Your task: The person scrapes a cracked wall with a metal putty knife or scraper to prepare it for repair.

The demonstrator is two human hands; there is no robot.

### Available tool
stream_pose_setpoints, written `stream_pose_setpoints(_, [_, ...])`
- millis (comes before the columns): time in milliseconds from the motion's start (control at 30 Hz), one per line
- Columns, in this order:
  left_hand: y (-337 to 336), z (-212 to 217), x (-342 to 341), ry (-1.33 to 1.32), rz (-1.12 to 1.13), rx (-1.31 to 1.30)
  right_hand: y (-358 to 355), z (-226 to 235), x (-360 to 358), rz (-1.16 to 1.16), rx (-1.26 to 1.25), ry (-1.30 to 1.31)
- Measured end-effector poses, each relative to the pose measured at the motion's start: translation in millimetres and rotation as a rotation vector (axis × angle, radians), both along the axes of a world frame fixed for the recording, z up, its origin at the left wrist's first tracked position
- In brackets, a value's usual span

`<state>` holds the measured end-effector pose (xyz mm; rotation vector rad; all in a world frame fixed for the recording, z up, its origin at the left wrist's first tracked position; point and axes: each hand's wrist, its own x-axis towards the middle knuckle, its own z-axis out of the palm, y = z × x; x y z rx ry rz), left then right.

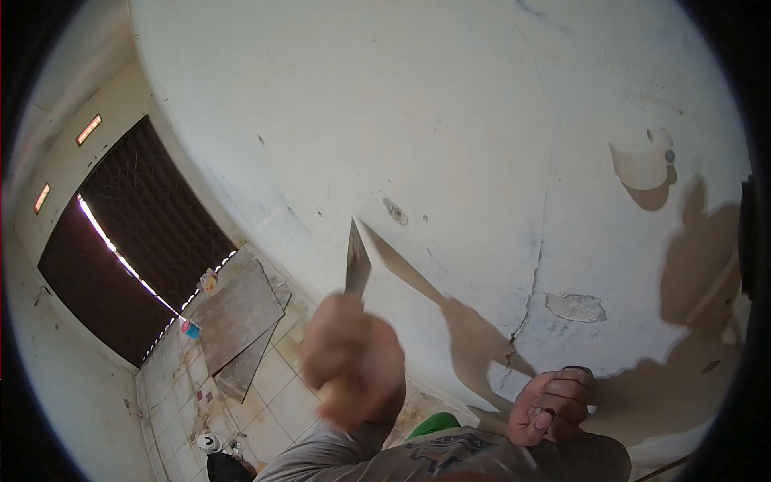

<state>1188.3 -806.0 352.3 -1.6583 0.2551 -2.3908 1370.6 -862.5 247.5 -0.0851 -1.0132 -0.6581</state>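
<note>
My left hand (353, 361), blurred by motion, is closed around the handle of a putty knife. The putty knife's thin metal blade (356, 261) points up in front of the white wall (450, 145), and its shadow falls to the right; I cannot tell whether the tip touches. Lower right, my right hand (552, 406) is curled into a fist close to the wall. A dark edge shows at the top of that fist, but what it holds is hidden. Around the hands, the wall has a chipped patch (575, 307), a crack (534, 289) and a small hole (395, 211).
A dark folding gate (144, 225) stands at the far left. Grey boards (241, 313) lie on the tiled floor (273, 414), near a blue can (190, 329). A white round container (210, 443) sits at lower left. Another hollow (640, 165) marks the wall's right side.
</note>
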Motion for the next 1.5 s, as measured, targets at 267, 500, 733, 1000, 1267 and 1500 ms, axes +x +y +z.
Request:
stream_pose_setpoints(267, [-18,-7,27,0.086,-0.127,-0.012,-4,-3,-5,0.081,-0.013,0.067])
stream_pose_setpoints(500, [4,-17,34,0.452,0.248,-0.039,-2,-3,0,0.121,0.02,-0.017])
stream_pose_setpoints(733, [-53,-2,31,-0.088,-0.049,0.144,7,3,9,0.189,0.078,-0.158])
stream_pose_setpoints(1000, [-4,-3,29,0.396,0.289,-0.081,-18,23,8,0.162,-0.299,-0.382])
stream_pose_setpoints(1267, [-21,-1,33,0.158,0.141,-0.348,-22,76,-38,0.066,-0.539,-0.438])
stream_pose_setpoints(1500, [-70,16,24,0.433,0.31,0.031,-17,123,-49,1.042,-0.359,-0.696])
